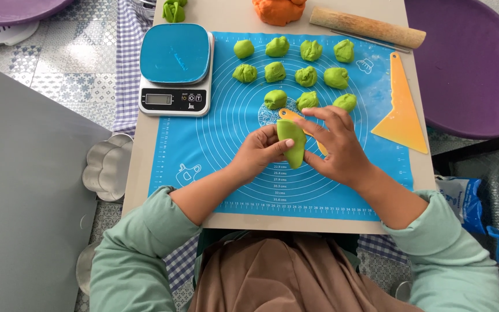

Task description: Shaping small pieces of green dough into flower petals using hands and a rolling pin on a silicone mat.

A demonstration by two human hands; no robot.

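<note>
Both hands, left hand [259, 151] and right hand [335, 144], pinch a flattened green dough piece [291, 141] between them above the blue baking mat [203, 144], just below the portioned dough balls [306, 75] and an orange cutter [291, 114].

orange dough [279, 10]: cut off by the top edge; only its lower part shows.
green dough scrap [174, 10]: top cropped by the frame.
small orange tool [293, 117]: mostly hidden under the right hand [337, 144] and the green dough piece [293, 141]; its shape cannot be told.
purple bowl [473, 69]: runs off the right edge.
scale display [158, 99]: too small to read.
mat markings [287, 179]: partly covered by both hands.
left hand [261, 151]: palm side hidden.
</note>
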